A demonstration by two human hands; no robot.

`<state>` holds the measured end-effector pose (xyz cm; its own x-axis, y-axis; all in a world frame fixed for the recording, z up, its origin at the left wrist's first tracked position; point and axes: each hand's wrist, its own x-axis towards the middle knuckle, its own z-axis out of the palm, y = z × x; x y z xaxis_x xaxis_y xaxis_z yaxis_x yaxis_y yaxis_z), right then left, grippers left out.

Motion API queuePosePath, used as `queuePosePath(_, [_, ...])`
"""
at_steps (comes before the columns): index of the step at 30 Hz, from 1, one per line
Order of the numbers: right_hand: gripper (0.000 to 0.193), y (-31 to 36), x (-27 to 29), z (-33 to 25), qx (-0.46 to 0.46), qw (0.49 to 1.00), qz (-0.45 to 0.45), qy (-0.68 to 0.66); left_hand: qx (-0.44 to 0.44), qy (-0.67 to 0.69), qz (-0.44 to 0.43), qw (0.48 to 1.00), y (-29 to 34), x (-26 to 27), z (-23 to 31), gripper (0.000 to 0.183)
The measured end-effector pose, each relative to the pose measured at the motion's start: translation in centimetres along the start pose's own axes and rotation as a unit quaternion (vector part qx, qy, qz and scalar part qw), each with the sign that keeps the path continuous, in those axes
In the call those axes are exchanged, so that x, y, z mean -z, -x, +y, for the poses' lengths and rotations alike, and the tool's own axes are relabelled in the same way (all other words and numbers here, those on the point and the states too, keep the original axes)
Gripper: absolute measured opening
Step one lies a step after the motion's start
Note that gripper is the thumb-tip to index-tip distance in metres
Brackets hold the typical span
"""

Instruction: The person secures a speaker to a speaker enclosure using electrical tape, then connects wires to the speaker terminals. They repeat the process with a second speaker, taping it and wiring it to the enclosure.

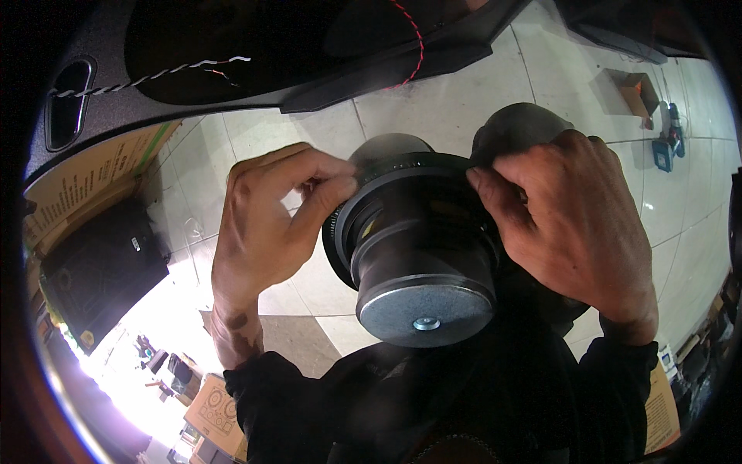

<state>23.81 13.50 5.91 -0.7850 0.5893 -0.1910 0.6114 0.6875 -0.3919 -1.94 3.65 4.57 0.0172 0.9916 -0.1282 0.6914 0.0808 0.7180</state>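
A dark round loudspeaker driver (425,305) with a bare metal plate on its back hangs between my hands, magnet side toward me. My left hand (267,220) pinches the left of its rim between thumb and fingers. On the opposite side, my right hand (568,224) grips the rim, thumb toward me and fingertips partly hidden. The driver's front faces away and is out of sight. Beyond it stands a large black cabinet (232,91), from which a grey twisted wire (154,76) and a red-and-black twisted wire (420,42) come loose.
Pale floor tiles (433,108) lie beneath. A cordless drill (671,143) and a small open carton (638,97) are on the floor at far right. To the left, a cardboard box (85,178) stands by a black panel (108,259). Another carton (216,417) sits at lower left.
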Motion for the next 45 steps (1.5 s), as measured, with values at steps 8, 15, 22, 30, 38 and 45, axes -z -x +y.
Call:
queuePosePath(8, [0.021,0.3,0.0,-0.3,-0.005,1.0,0.021,0.002,-0.041,0.01,-0.025,0.999,-2.8,-0.3,0.7,0.01])
queuePosePath(15, [0.025,0.9,-0.8,0.6,0.043,0.997,0.056,0.022,-0.005,0.024,-0.248,0.968,-9.2,-0.8,2.6,0.017])
queuePosePath(22, [0.027,0.6,-1.5,0.9,0.045,0.996,0.072,0.023,0.038,0.064,-0.228,0.971,-7.7,-0.9,0.9,0.019])
queuePosePath(30, [0.024,0.1,-1.0,-0.1,0.004,0.996,0.055,0.071,0.137,0.234,-0.137,0.953,-0.2,0.6,-4.1,0.029])
queuePosePath(38, [0.024,-0.7,-0.6,-1.8,-0.048,0.996,0.025,0.065,0.184,0.345,-0.079,0.917,6.7,-0.2,-6.2,0.01])
queuePosePath(45, [0.024,-0.4,-0.5,-1.7,-0.041,0.996,0.026,0.077,0.142,0.251,-0.042,0.957,9.9,-1.4,-4.0,0.007])
